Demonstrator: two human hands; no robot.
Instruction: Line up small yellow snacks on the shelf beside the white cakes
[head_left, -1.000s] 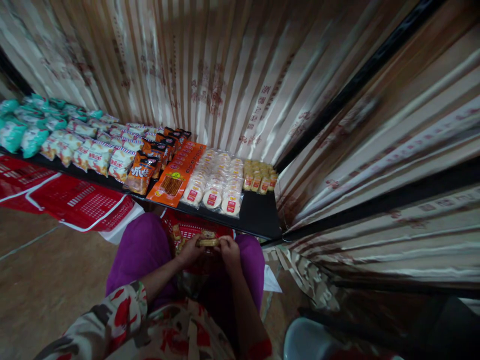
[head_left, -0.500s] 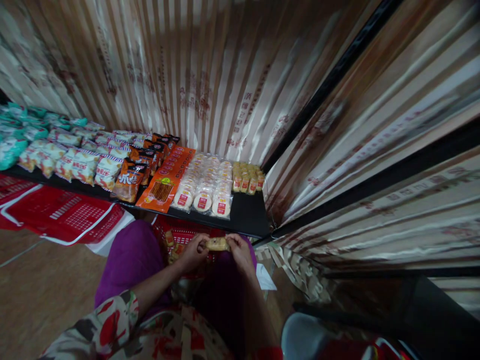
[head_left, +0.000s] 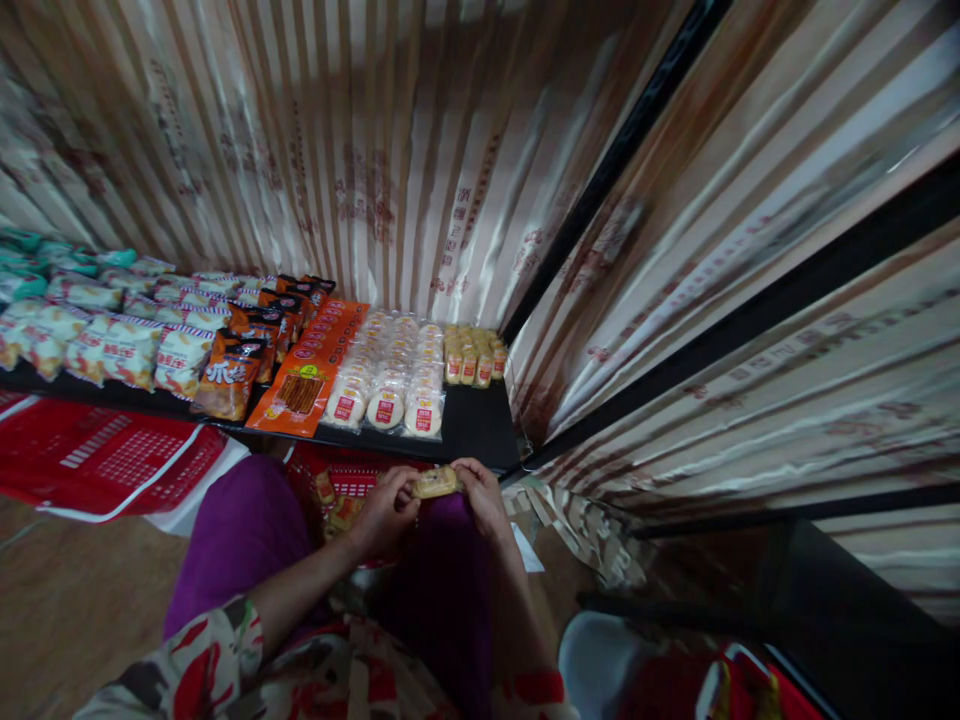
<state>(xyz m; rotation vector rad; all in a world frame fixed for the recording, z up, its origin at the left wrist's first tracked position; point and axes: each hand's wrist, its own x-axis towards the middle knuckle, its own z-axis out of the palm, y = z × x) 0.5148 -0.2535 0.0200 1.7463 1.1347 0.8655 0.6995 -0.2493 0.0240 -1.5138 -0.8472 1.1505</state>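
A small yellowish wrapped snack (head_left: 435, 483) is held by its two ends over my lap. My left hand (head_left: 384, 512) is closed on its left end. My right hand (head_left: 484, 496) pinches the opposite end. Just beyond and to the left, a red basket (head_left: 300, 470) holds several similar snack packets (head_left: 341, 512). On the black shelf (head_left: 480, 425) in front, matching small packets (head_left: 474, 355) stand in rows at the right end. Left of them lie rows of round, clear-wrapped crackers (head_left: 386, 407).
Further left on the shelf are an orange snack bag (head_left: 300, 385), brown-and-black bags (head_left: 229, 375), white bags (head_left: 127, 350) and teal packs (head_left: 26, 265). Another red basket (head_left: 142, 465) with a white handle is on the floor. Black frame bars (head_left: 622, 165) cross the striped curtain (head_left: 360, 150).
The scene has shifted left in the picture as my head turned slightly. Both hands keep hold of the snack, whose right end now tilts a little upward.
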